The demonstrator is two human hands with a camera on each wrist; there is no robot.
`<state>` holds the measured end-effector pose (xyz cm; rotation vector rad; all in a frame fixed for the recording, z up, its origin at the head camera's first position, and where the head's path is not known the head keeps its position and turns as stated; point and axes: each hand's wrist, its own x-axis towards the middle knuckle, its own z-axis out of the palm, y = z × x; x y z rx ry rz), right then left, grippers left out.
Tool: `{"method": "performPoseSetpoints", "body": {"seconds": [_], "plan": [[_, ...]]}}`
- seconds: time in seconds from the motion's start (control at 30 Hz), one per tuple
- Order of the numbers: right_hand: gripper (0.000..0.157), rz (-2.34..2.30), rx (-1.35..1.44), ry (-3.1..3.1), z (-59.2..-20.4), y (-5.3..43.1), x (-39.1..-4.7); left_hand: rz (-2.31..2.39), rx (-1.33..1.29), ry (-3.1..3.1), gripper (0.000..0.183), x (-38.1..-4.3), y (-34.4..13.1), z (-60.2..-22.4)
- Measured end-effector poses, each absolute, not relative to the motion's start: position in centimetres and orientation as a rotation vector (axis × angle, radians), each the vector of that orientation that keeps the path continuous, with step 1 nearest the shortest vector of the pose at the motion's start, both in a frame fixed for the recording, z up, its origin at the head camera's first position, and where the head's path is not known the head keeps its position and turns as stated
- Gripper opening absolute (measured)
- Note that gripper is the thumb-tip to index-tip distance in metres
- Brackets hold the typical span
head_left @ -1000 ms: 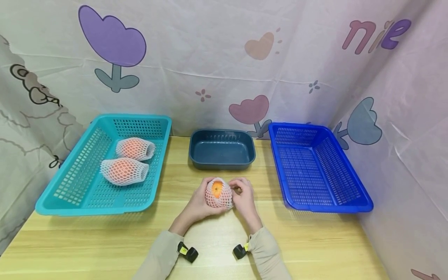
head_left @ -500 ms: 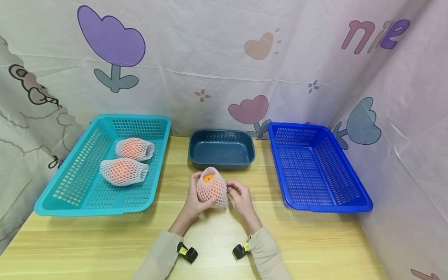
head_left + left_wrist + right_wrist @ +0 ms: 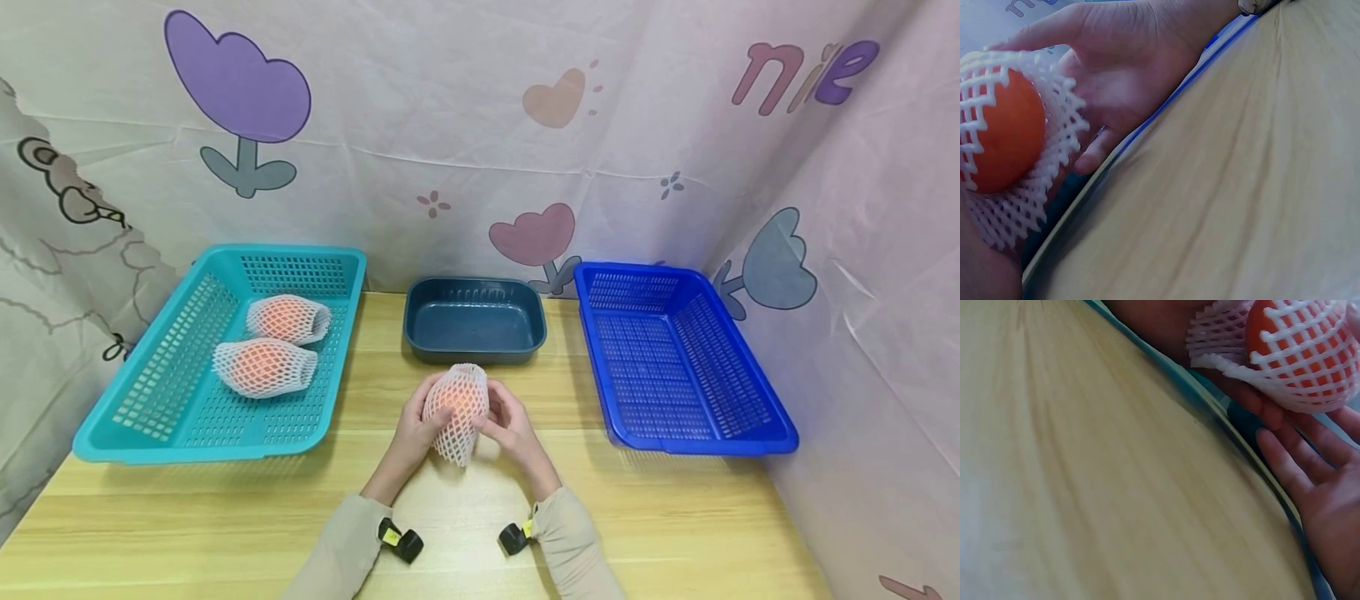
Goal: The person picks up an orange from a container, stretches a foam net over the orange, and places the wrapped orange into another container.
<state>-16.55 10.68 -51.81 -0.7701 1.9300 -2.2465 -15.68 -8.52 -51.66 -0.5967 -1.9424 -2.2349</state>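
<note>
In the head view, an orange (image 3: 452, 400) in a white foam net sleeve (image 3: 454, 446) is held between both hands above the table. My left hand (image 3: 414, 425) grips its left side, thumb across the front. My right hand (image 3: 519, 429) holds the right side, thumb near the front and fingers reaching behind. The left wrist view shows the bare orange skin (image 3: 1016, 134) through the sleeve's open end, its frayed edge (image 3: 1063, 119) flared outward. In the right wrist view, the fingers (image 3: 1319, 440) of my right hand reach under the netted fruit (image 3: 1310, 356).
A teal basket (image 3: 217, 454) at left holds two net-sleeved fruits (image 3: 266, 367). Behind the hands stands a dark blue-green tub (image 3: 475, 354). On the right is a blue basket (image 3: 697, 446). A printed cloth (image 3: 390, 100) hangs behind the wooden table (image 3: 637, 525).
The orange has been turned: its bare top, facing up a second ago, has gone from the head view, and the sleeve's end now points toward me. The right hand has closed in on its side.
</note>
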Motion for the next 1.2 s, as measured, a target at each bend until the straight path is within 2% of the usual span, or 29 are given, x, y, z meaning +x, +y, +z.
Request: {"method": "performPoseSetpoints", "body": {"seconds": [0.17,0.23,0.33,0.53,0.77,1.07,1.2], "plan": [[0.066,-2.313,-0.667,1.932,-51.5,10.6,-16.5,-2.343,-0.556,-1.895,0.086,-15.7,-8.4,-51.6],[0.066,-2.341,-0.644,1.939,-51.4,10.6,-16.6,-2.362,-0.517,-1.897,0.091,-15.7,-8.2,-51.5],[0.065,-2.38,-0.639,1.93,-51.3,10.6,-16.6,-2.316,-0.46,-1.949,0.089,-15.7,-8.0,-51.3],[0.076,-2.405,-0.721,1.895,-51.4,10.5,-16.7,-2.156,-0.399,-2.051,0.088,-15.8,-7.9,-51.0],[0.057,-2.397,-0.859,1.897,-51.6,10.6,-16.7,-2.078,-0.385,-2.065,0.09,-14.7,-8.0,-48.5],[0.06,-2.469,-0.689,1.871,-51.4,10.6,-16.4,-2.06,-0.392,-2.085,0.083,-14.4,-7.9,-48.2],[0.053,-2.529,-0.621,1.825,-51.3,10.5,-16.5,-2.058,-0.436,-2.116,0.086,-14.4,-8.0,-48.3]]}}
